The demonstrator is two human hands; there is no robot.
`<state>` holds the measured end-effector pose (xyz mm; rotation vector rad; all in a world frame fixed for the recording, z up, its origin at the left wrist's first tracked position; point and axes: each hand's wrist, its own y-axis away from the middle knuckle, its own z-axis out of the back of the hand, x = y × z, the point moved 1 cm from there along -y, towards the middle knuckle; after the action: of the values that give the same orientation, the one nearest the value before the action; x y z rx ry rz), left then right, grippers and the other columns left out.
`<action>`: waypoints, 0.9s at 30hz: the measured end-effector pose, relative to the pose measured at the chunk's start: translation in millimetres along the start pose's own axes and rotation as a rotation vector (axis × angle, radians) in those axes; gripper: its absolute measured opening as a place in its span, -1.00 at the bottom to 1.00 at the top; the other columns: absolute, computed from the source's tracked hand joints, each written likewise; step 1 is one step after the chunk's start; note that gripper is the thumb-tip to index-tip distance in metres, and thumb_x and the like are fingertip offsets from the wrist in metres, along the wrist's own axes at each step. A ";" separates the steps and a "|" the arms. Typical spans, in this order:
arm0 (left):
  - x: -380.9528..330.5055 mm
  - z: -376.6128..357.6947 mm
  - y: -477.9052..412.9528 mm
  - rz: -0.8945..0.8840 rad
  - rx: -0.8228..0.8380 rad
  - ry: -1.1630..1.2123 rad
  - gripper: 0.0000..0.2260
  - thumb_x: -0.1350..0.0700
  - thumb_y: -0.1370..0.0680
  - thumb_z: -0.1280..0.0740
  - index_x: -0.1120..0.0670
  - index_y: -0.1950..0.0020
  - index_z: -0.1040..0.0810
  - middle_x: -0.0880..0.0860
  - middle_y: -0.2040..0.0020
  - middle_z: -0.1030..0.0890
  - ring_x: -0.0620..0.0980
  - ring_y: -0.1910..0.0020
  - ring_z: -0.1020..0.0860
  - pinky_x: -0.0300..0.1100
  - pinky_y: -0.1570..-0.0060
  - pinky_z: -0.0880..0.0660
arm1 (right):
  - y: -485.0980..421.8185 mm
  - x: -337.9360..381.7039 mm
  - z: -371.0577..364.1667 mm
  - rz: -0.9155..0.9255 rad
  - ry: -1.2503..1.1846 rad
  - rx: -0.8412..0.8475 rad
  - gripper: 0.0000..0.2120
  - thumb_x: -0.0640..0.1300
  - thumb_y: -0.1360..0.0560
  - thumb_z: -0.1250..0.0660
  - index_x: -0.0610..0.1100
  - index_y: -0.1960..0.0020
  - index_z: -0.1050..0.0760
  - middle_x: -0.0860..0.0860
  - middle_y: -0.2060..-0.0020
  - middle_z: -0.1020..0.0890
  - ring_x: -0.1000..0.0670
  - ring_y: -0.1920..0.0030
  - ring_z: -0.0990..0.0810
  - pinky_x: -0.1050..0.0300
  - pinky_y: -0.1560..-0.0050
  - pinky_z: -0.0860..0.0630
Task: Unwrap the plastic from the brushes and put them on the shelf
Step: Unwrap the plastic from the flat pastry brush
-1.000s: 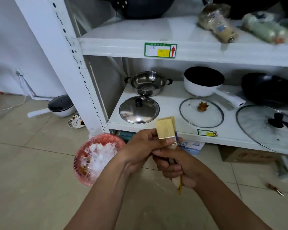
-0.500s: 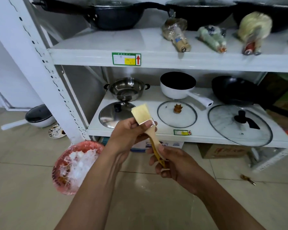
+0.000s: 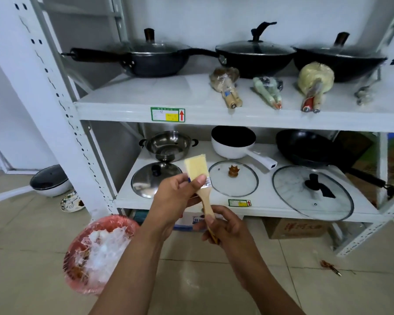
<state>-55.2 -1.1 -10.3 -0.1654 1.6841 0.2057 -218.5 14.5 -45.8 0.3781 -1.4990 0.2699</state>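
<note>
Head view shows the left hand (image 3: 175, 201) pinching the brush (image 3: 195, 167) below its bristles, the right hand (image 3: 225, 228) gripping its handle, before the shelf (image 3: 214, 115).

The brush (image 3: 195, 165) had pale yellow bristles and a light tan wooden handle. At nine o'clock of it the shelf frame (image 3: 55, 87) was white; its label (image 3: 167, 114) at twelve o'clock was green-edged with a yellow patch and a red arrow. The wok (image 3: 155, 62) at eleven o'clock was black, the saucepan (image 3: 228, 152) at one o'clock white outside and black inside. At seven o'clock the basin (image 3: 114, 223) was salmon red, the plastic (image 3: 105, 251) in it whitish clear. The floor (image 3: 21, 235) was beige.
</note>
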 end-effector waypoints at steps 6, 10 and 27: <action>-39.7 1.3 2.0 -0.208 0.002 -0.131 -0.58 -0.13 -0.61 -0.29 -0.07 -0.47 -0.48 -0.11 -0.35 -0.61 -0.19 -0.31 -0.57 -0.22 -0.32 -0.51 | -13.4 47.1 -3.7 0.037 0.014 -0.106 -0.83 0.01 -0.68 -0.24 0.02 -0.18 -0.58 0.03 0.08 -0.77 0.20 0.22 -0.61 0.18 0.09 -0.44; -73.4 5.9 -14.3 -0.385 -0.049 -0.172 -0.52 0.02 -0.67 -0.27 -0.01 -0.59 -0.32 -0.13 -0.52 -0.43 -0.34 -0.43 -0.40 -0.40 -0.39 -0.36 | -51.9 99.7 -7.4 0.110 0.034 -0.144 -0.81 0.00 -0.67 -0.28 -0.07 -0.15 -0.59 0.04 0.11 -0.77 0.20 0.27 -0.49 0.14 0.04 -0.37; -84.9 28.1 -62.9 -0.411 -0.053 -0.086 -0.41 -0.29 -0.59 -0.23 -0.32 -0.60 -0.15 -0.31 -0.59 -0.21 -0.41 -0.47 -0.25 -0.15 -0.51 -0.22 | -262.2 212.8 -19.8 0.209 0.598 -0.300 -0.75 0.02 -0.58 -0.42 -0.13 -0.15 -0.60 0.00 -0.04 -0.56 -0.07 -0.12 -0.56 0.06 -0.18 -0.51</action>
<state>-3.3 -56.8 68.2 -0.5285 1.5235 -0.0504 -82.4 -229.0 145.6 -0.1020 -0.9646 0.2864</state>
